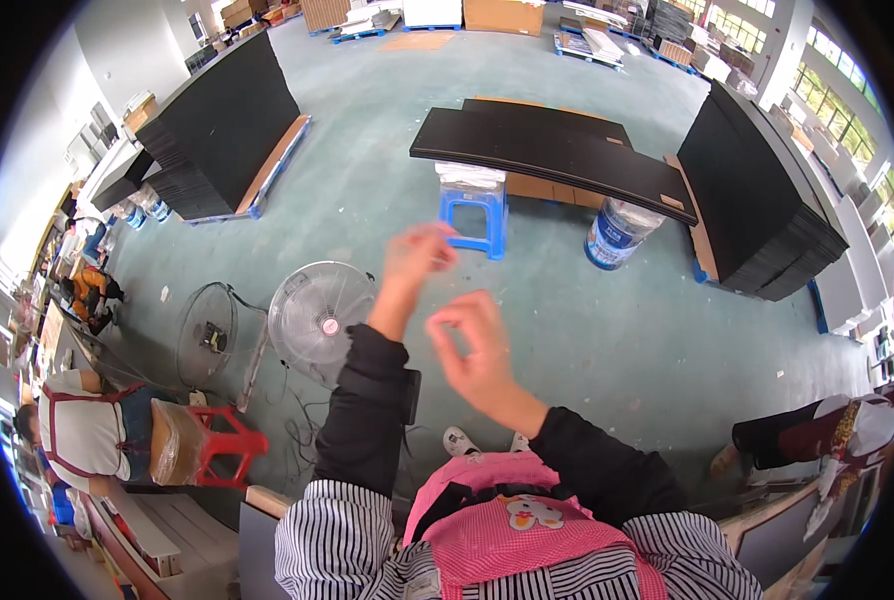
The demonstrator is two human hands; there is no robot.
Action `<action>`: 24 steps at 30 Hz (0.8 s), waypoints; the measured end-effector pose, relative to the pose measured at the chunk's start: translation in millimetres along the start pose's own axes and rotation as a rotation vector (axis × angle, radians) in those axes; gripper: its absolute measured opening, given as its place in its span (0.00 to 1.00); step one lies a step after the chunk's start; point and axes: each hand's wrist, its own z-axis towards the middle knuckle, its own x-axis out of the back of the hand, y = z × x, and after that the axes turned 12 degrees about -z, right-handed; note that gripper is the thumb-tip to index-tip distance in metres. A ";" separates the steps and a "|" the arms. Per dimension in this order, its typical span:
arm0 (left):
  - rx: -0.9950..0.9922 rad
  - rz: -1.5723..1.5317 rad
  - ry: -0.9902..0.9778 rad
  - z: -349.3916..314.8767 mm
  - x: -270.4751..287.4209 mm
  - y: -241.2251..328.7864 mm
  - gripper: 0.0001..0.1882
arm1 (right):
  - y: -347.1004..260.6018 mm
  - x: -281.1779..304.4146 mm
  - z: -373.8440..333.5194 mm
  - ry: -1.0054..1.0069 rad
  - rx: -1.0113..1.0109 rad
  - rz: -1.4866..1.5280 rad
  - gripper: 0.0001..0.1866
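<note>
Floor: green-grey, workshop [367, 180].
Panel stack, left: black, on a blue pallet [294, 150], brown board beneath.
Panel stack, right: black [767, 190], layered edges toward the wearer.
Flat black panels [557, 155]: laid across two supports, between the stacks.
Co-worker, seated [92, 430]: pale shirt, red straps, at far left.
Pedestal fan [317, 315]: round wire guard, beside the left forearm in view; a second fan guard [207, 335] to its left.
Apron [497, 520]: pink, worn over striped sleeves.
Blue plastic stool [497, 228]: under the panels' left end, white packing between; nearest thing in view to the left hand, apparently beyond it on the floor.
Red plastic stool [232, 445]: beside the co-worker.
Clear bucket [617, 235]: blue label, under the panels' right end.
Left hand [422, 255]: raised, farther out, blurred; fingers bunched narrow, contents cannot be told.
Right hand [477, 350]: raised, nearer the body; fingers curled toward the thumb, grip uncertain.
Progress: panels rest on both supports; no workpiece shows at either hand, so what is finished or remains cannot be judged.
</note>
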 end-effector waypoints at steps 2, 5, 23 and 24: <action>-0.006 -0.703 0.118 13.5 36.0 11.2 0.07 | 10.5 -4.0 -19.2 0.033 -0.266 0.142 0.10; -0.017 -1.064 0.302 22.6 78.1 12.9 0.04 | 2.9 -19.6 -48.5 -0.464 -0.530 0.494 0.17; -0.050 -0.562 0.466 12.9 57.1 -18.9 0.07 | -71.3 -14.3 -22.8 -0.609 -0.852 0.678 0.29; -0.051 -0.559 0.472 8.0 52.9 -15.6 0.07 | -69.9 -17.3 -22.1 -0.643 -0.848 0.677 0.27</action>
